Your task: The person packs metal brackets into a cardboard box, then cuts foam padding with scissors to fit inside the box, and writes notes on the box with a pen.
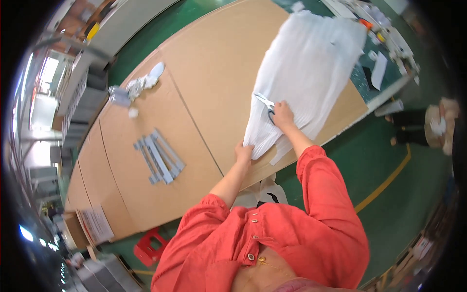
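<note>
Gripping scissors (pixel 267 103) in right hand (pixel 283 116), aimed upper-left over white sheet (pixel 306 63); pinching its lower end in left hand (pixel 244 152).

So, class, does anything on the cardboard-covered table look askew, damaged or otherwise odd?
No clear damage. The grey strips lie in a loose, uneven pile, not squared up, and a crumpled white bundle sits near the far edge of the table. The white sheet in the left hand is wrinkled, perhaps just its texture.
</note>
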Demonstrator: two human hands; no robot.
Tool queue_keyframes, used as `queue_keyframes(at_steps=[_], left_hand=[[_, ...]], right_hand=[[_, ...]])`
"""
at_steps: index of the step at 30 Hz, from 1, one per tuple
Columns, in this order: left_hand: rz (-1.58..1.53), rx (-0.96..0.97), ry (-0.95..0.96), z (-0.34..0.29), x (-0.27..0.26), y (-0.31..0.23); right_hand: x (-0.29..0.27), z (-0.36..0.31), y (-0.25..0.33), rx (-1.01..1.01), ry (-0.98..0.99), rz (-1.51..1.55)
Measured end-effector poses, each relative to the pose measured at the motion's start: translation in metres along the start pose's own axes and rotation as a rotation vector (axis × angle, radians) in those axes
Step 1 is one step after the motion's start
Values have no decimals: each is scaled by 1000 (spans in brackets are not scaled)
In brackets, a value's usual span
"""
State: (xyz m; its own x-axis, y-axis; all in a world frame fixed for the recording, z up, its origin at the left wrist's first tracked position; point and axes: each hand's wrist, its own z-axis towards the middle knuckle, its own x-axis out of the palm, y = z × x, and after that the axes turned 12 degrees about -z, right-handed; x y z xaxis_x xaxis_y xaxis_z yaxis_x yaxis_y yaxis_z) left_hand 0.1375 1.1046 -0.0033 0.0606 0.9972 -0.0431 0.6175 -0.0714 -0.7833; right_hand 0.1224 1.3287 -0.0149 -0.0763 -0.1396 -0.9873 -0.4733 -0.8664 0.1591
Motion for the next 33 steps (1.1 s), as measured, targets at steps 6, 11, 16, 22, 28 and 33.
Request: queue_keyframes(at_steps=[6, 11, 16, 22, 28, 33], left_hand=[[51, 74, -29, 10, -60, 13], [274, 122, 8, 20, -102, 15], [196, 42, 5, 48, -214, 38], [1377, -41, 136, -7, -250, -75], [942, 807, 123, 29, -109, -143], [993, 500, 147, 63, 74, -110]], right_hand=[[-46, -22, 40, -245, 330, -235], [6, -47, 49, -45, 195, -164], [-36, -50, 96, -73, 627, 289], [-94, -94, 60, -123, 982, 892], [-72, -155, -17, 318, 73, 1142], [-42, -162, -76, 940, -635, 691]])
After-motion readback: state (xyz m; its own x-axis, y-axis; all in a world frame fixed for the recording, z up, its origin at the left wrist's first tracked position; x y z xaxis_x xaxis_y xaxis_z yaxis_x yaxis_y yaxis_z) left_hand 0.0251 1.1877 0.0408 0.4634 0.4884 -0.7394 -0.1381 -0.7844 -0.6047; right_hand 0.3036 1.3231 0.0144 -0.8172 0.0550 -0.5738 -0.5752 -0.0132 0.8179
